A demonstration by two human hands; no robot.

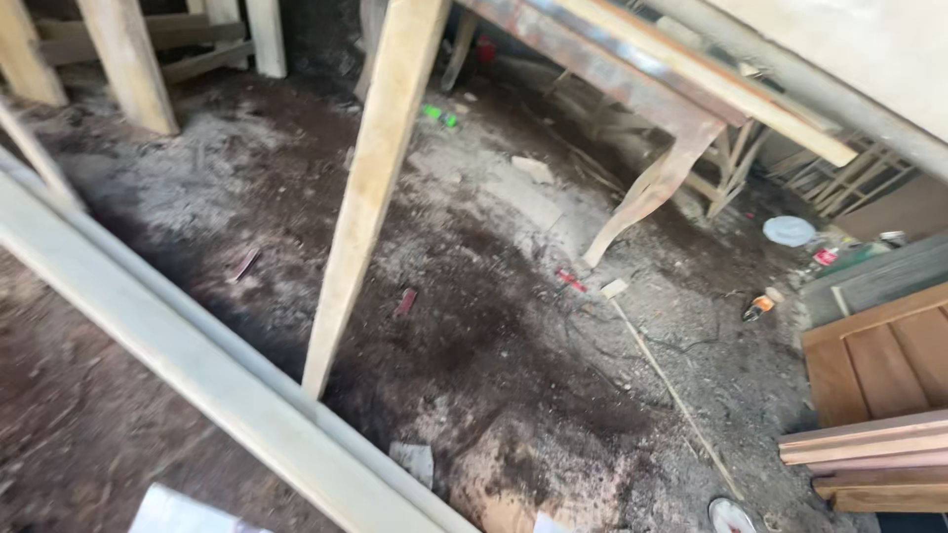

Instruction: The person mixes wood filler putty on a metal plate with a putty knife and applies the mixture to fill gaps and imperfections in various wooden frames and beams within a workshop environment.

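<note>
no hands or fingers in view, so their state is unknown; the pale wooden plank point(370, 188) runs off-frame above the dirt floor point(494, 326).

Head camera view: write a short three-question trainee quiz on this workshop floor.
1. True or false: a pale wooden post stands on the dirt floor near the middle of the view.
2. Which lies at the right edge? A) brown panelled door B) blue bucket C) coiled hose
3. Fill in: neither of the person's ____ is in view.

Key: 1 true; 2 A; 3 hands
</note>
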